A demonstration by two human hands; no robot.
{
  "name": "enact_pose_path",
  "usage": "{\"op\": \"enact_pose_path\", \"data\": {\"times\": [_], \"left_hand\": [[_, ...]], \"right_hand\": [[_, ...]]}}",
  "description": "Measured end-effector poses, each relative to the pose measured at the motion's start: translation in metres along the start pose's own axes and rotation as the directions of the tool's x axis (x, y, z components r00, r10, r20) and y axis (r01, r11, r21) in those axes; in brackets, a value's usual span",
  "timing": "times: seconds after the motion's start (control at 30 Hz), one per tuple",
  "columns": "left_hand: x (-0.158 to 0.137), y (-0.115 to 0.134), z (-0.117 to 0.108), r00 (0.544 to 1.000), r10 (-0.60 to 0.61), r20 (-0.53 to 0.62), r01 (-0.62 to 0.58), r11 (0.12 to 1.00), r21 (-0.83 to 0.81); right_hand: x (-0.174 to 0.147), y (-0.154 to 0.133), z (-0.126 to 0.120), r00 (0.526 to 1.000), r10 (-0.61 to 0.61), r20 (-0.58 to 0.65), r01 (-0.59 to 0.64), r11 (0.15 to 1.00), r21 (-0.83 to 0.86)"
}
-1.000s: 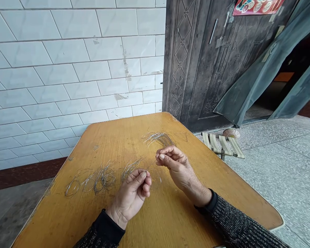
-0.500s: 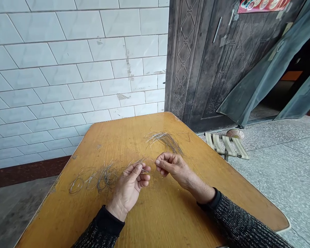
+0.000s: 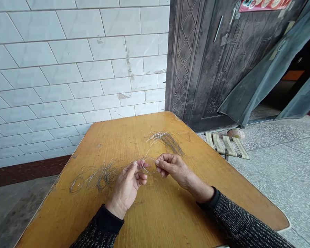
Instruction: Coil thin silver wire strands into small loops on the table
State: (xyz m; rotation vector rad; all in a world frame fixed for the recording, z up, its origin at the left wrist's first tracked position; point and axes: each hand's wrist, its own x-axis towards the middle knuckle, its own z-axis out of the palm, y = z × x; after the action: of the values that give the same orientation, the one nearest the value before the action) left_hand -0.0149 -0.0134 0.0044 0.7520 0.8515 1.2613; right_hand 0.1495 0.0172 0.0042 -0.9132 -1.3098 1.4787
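Between my hands a thin wire (image 3: 150, 172) is bent into a small round loop, held above the table. My left hand (image 3: 129, 182) pinches the loop's left side between thumb and fingers, and a loose wire end sticks up from there. The right side of the loop is pinched by the thumb and forefinger of my right hand (image 3: 173, 167). Left of my left hand lie several coiled wires (image 3: 105, 177) in a tangle. Beyond my right hand rests a bundle of loose, mostly straight wires (image 3: 166, 139).
The wooden table (image 3: 119, 137) has rounded corners and a pale edge. A tiled wall (image 3: 77, 69) stands behind it, with a dark carved door (image 3: 196, 69) at the right. A folding stool (image 3: 227, 144) with striped straps is beside the table's right edge.
The wire between my hands now shows as a rounded loop. My left hand has shifted slightly left; my right hand stays almost where it was.
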Motion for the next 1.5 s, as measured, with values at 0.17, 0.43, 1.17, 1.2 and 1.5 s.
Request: {"op": "enact_pose_path", "data": {"times": [0.17, 0.43, 1.17, 1.2, 1.5], "left_hand": [[0.001, 0.002, 0.000, 1.000, 0.006, 0.031, -0.007, 0.999, 0.047], [0.001, 0.000, 0.000, 0.999, -0.002, 0.034, -0.002, 0.995, 0.102], [0.026, 0.013, -0.026, 0.879, 0.341, -0.332, -0.365, 0.931, -0.009], [0.026, 0.012, -0.026, 0.882, 0.340, -0.328, -0.362, 0.932, -0.007], [0.024, 0.008, -0.025, 0.903, 0.320, -0.288, -0.329, 0.944, 0.018]], "right_hand": [[0.001, 0.001, 0.000, 1.000, 0.005, -0.022, -0.005, 1.000, -0.012], [0.000, 0.001, 0.001, 1.000, 0.011, -0.019, -0.011, 1.000, 0.011], [0.022, 0.029, 0.016, 0.969, 0.241, -0.062, -0.248, 0.932, -0.263], [0.023, 0.030, 0.018, 0.968, 0.244, -0.066, -0.252, 0.923, -0.289], [0.031, 0.038, 0.024, 0.970, 0.226, -0.088, -0.242, 0.870, -0.430]]}}
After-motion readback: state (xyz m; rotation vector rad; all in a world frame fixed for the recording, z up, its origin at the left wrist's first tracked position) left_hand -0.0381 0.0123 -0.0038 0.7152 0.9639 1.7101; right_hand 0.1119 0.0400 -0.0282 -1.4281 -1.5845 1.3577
